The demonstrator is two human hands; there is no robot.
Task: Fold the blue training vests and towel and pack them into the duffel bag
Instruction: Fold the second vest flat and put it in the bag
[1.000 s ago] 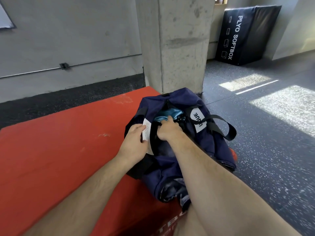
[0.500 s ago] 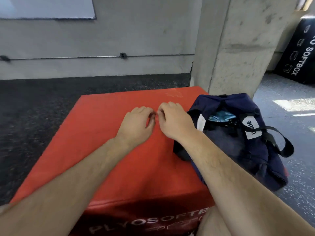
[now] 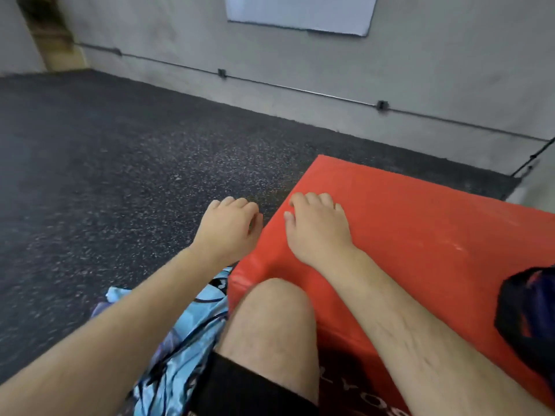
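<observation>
Seen through my head camera: both arms reach forward side by side at the near corner of a red padded box. The left hand hangs over the dark speckled floor, just off the box's edge, its fingers loosely curled and grasping nothing. The right hand is over the box top, its fingers bent down towards the red surface and likewise empty; I cannot tell whether the tips touch it. The two hands are near each other but apart. The navy duffel bag lies on the box well to the right of the right fingers, cut off by the frame edge, so I cannot see its opening. A light-blue cloth with dark line markings lies crumpled on the floor, below and behind the left fingers, partly hidden under my left forearm and pressed against the box's side; whether it is a vest or the towel I cannot tell. My bare knee and the hem of black shorts sit between the forearms. Beyond the fingers, a whiteboard and a thin pipe run along the grey wall.
</observation>
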